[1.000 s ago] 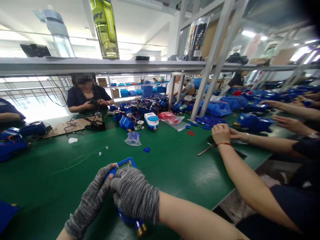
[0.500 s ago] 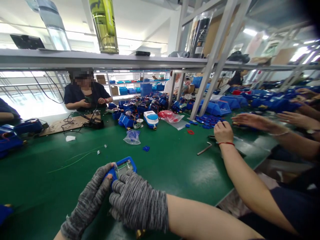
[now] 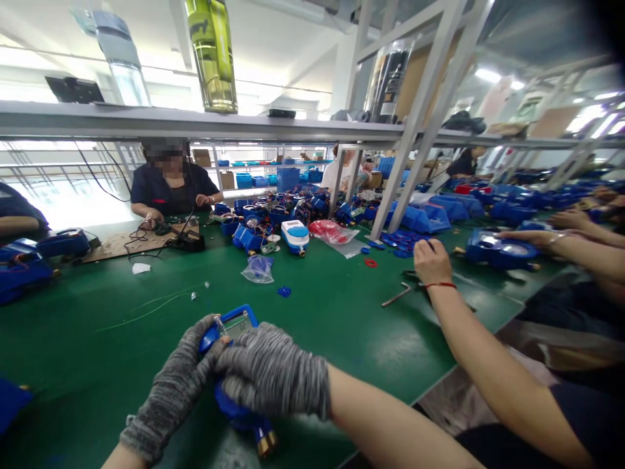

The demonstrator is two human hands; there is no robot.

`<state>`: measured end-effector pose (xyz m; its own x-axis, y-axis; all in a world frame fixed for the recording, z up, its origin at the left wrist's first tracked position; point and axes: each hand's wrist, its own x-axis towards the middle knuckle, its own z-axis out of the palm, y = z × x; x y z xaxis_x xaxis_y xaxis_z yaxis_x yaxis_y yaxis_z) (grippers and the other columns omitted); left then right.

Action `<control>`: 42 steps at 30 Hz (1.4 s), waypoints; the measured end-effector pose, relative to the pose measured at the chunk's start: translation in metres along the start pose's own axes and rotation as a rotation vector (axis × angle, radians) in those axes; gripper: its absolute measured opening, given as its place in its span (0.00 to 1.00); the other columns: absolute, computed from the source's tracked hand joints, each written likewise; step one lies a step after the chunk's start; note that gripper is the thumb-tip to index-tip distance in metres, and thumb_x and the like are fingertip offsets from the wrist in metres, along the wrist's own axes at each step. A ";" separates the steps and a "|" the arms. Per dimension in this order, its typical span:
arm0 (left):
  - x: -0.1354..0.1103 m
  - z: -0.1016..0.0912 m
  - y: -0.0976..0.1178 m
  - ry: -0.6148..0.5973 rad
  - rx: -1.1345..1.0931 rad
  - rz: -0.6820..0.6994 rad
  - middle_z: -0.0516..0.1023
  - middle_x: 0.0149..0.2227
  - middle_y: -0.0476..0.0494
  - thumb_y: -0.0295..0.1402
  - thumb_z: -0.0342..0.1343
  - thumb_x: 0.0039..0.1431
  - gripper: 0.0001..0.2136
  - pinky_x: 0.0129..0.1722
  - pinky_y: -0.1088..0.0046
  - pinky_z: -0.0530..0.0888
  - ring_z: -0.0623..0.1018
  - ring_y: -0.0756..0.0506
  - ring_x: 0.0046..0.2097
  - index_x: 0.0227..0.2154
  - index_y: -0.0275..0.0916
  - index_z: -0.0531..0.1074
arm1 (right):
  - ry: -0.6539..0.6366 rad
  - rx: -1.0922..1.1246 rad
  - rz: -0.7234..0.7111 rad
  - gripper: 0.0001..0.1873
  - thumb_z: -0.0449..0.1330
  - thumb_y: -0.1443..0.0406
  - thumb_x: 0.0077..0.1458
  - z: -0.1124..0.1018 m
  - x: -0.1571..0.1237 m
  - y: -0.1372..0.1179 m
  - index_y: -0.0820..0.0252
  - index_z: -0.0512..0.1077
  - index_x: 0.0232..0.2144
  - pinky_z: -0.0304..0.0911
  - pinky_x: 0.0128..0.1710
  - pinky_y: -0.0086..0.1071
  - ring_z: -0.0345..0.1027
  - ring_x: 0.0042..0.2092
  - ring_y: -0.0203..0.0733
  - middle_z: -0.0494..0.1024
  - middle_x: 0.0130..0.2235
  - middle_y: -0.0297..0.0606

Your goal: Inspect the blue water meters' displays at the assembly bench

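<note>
A blue water meter (image 3: 239,413) is held low over the green table in front of me, its brass end pointing down and toward me. Its upper part is a blue frame (image 3: 250,312) around a circuit board (image 3: 237,326) with a display. My left hand (image 3: 180,378), in a grey knit glove, grips the left side of the housing, thumb on top. My right hand (image 3: 273,371), gloved alike, wraps over the right side with fingers bent onto it. Both hands cover the meter's middle, so what the fingertips press is hidden.
On the green table (image 3: 332,326) lie a hex key (image 3: 396,295), a small blue clump (image 3: 284,291) and a plastic bag (image 3: 258,268). A white-topped meter (image 3: 295,236) stands before piled meters. At right are a co-worker's hand (image 3: 433,262) and two meters (image 3: 502,249). A shelf (image 3: 303,130) spans above.
The meter has tilted in my hands, and its lower body and brass end now show. Two meters have appeared by the co-workers at right. The person opposite has lowered a hand to the board.
</note>
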<state>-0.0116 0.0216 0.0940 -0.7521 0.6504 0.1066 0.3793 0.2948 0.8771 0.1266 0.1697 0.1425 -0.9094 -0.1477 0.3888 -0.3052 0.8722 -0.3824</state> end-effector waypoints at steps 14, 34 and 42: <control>0.008 0.002 0.021 -0.175 -0.018 -0.056 0.57 0.65 0.37 0.57 0.54 0.53 0.42 0.61 0.49 0.62 0.61 0.33 0.63 0.66 0.42 0.50 | -0.078 -0.210 0.915 0.11 0.59 0.66 0.51 -0.007 0.024 0.236 0.60 0.78 0.37 0.65 0.39 0.28 0.74 0.40 0.42 0.80 0.38 0.42; -0.057 0.056 0.036 0.103 0.836 0.315 0.50 0.66 0.28 0.46 0.56 0.53 0.46 0.45 0.52 0.78 0.71 0.29 0.56 0.67 0.41 0.33 | -0.124 -0.482 0.756 0.16 0.49 0.65 0.62 0.008 -0.048 0.164 0.64 0.74 0.43 0.61 0.49 0.35 0.69 0.47 0.47 0.76 0.45 0.49; -0.038 0.044 0.023 0.071 0.773 0.555 0.58 0.64 0.30 0.42 0.55 0.52 0.40 0.47 0.50 0.77 0.71 0.28 0.56 0.66 0.39 0.48 | -0.110 -0.365 0.794 0.13 0.51 0.65 0.62 0.015 -0.069 0.158 0.63 0.74 0.41 0.61 0.47 0.33 0.68 0.46 0.44 0.76 0.43 0.46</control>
<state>0.0491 0.0349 0.0890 -0.3788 0.8001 0.4652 0.9241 0.3542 0.1434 0.1364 0.3103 0.0426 -0.8423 0.5381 0.0316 0.5213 0.8281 -0.2059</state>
